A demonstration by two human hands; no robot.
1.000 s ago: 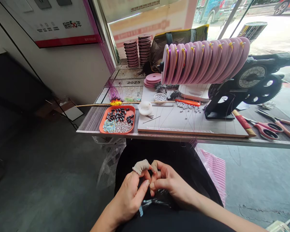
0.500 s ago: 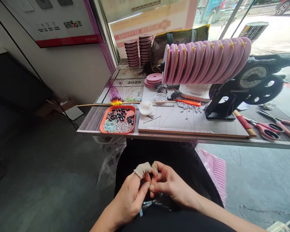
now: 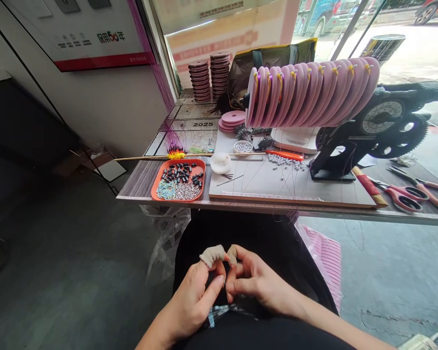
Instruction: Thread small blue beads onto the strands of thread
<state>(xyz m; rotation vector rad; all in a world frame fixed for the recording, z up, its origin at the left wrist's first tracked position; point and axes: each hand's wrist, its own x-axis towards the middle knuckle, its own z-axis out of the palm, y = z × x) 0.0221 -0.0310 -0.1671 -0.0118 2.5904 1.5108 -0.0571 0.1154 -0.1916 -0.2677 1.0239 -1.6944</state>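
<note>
Over my lap, my left hand (image 3: 202,291) has its thumb and fingers pinched together, a pale cloth cover on its index finger. Close beside it on the right, my right hand (image 3: 253,279) is also pinched, with a similar cover on a fingertip. The index fingertips almost meet. Whatever the fingers hold is too small to make out. Beneath the hands lies a bundle of thin strands with a light blue band (image 3: 211,317), partly hidden by the hands.
On the table (image 3: 135,187) stand an orange tray (image 3: 153,187) of small parts, a white board (image 3: 255,187) with beads, and a black machine (image 3: 332,155) carrying pink spools (image 3: 314,92). Scissors (image 3: 405,199) and pliers (image 3: 434,187) lie at the right.
My left hand has shifted slightly left, and the thumbs are a little further apart. The light blue band shows more and sits slightly further left.
</note>
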